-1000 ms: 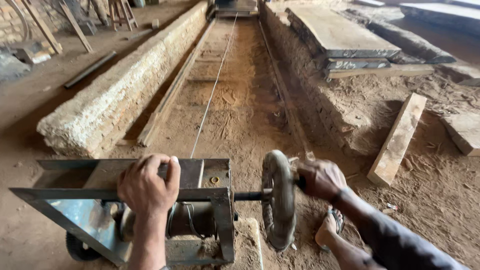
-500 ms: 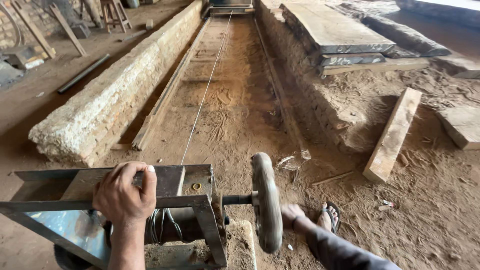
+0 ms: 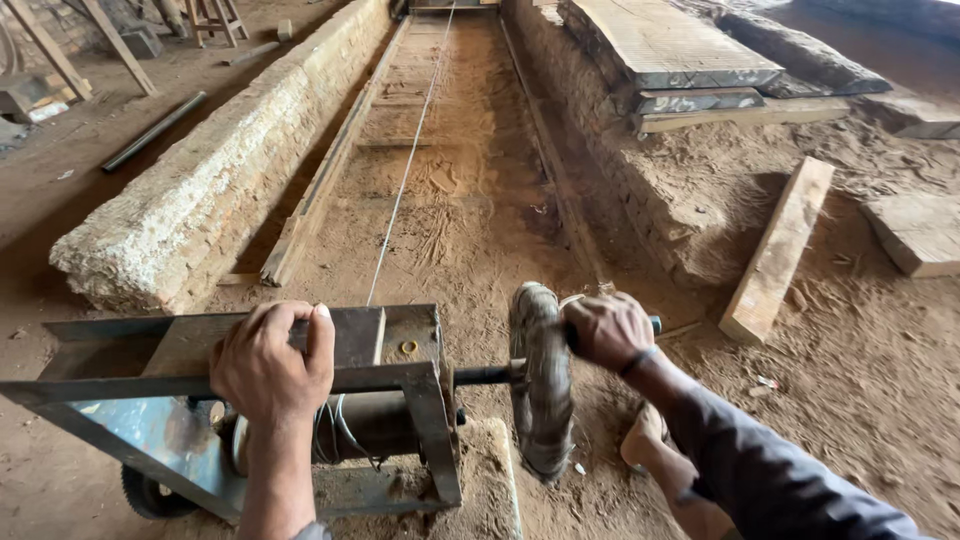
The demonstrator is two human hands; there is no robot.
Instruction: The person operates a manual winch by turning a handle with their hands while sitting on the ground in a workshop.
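Right hand [image 3: 608, 330] is raised from low beside the round grey metal crank wheel [image 3: 540, 380] to its handle, closed | left hand [image 3: 272, 362] is kept clamped on grey steel winch frame [image 3: 400, 378] | thin steel cable [image 3: 408, 170] is run along sawdust trench [image 3: 470, 200] | cranking in progress

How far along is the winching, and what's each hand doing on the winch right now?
Done: several cable turns already sit on the drum. In hand: the left hand braces the steel winch frame while the right hand grips the handle on the crank wheel. Left: the cable runs taut far down the sawdust track; its load is out of view.
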